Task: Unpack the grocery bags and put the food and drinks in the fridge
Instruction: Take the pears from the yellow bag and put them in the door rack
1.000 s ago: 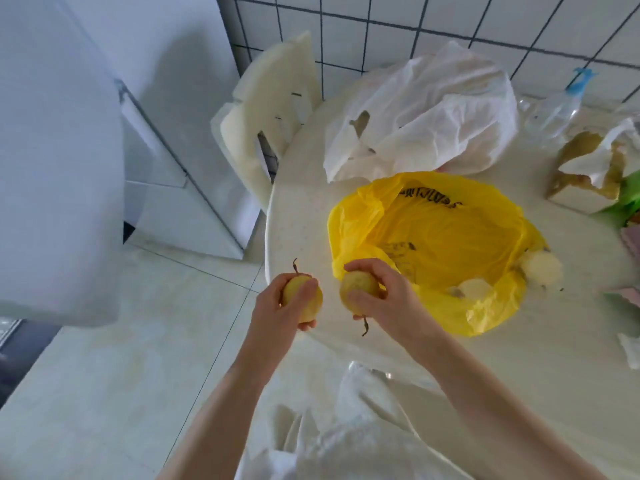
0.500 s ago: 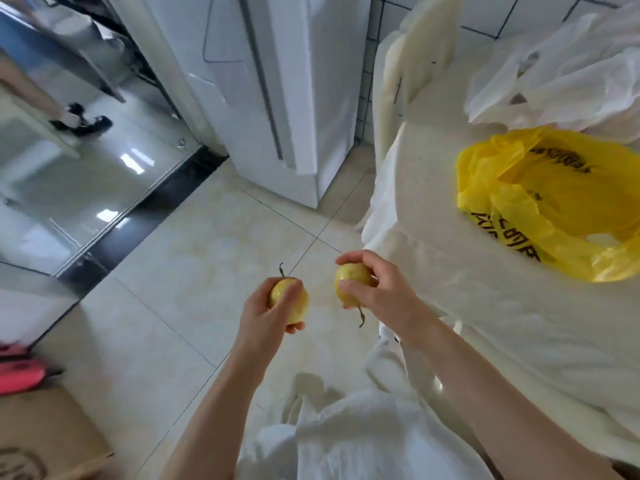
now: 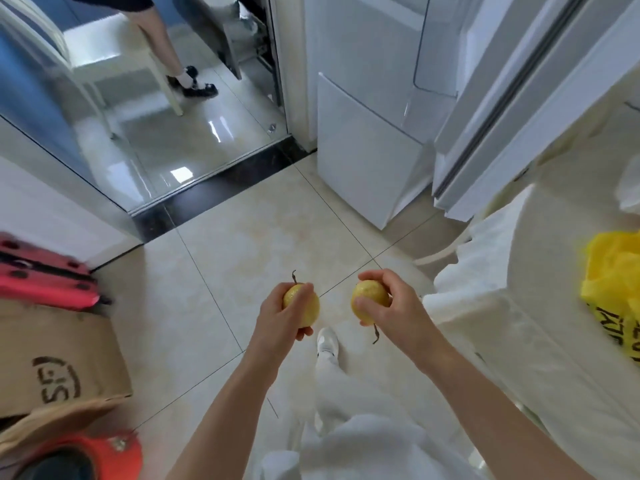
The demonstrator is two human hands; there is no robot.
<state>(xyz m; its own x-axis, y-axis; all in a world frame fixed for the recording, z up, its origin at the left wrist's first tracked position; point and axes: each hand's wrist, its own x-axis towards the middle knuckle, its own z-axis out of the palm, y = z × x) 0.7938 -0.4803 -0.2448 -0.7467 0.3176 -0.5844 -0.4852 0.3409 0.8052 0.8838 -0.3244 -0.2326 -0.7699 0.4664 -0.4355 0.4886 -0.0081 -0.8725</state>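
My left hand [image 3: 282,318] grips a yellow pear [image 3: 306,306] with its stem up. A second yellow pear [image 3: 367,295], stem hanging down, is held by my right hand [image 3: 391,306]. Both hands are over the tiled floor, in front of the white fridge [image 3: 374,109], whose doors look closed. The yellow grocery bag [image 3: 613,285] lies on the white table [image 3: 554,278] at the right edge.
A cardboard box [image 3: 52,358] and red items [image 3: 38,275] stand on the floor at the left. Beyond a dark threshold [image 3: 214,195], another person's legs [image 3: 162,39] are beside a white chair [image 3: 104,53]. My white shoe [image 3: 327,339] is on the tiles below my hands.
The view has swung left from the table toward the fridge and doorway. Both hands carried the pears away from the yellow bag and spread slightly apart.
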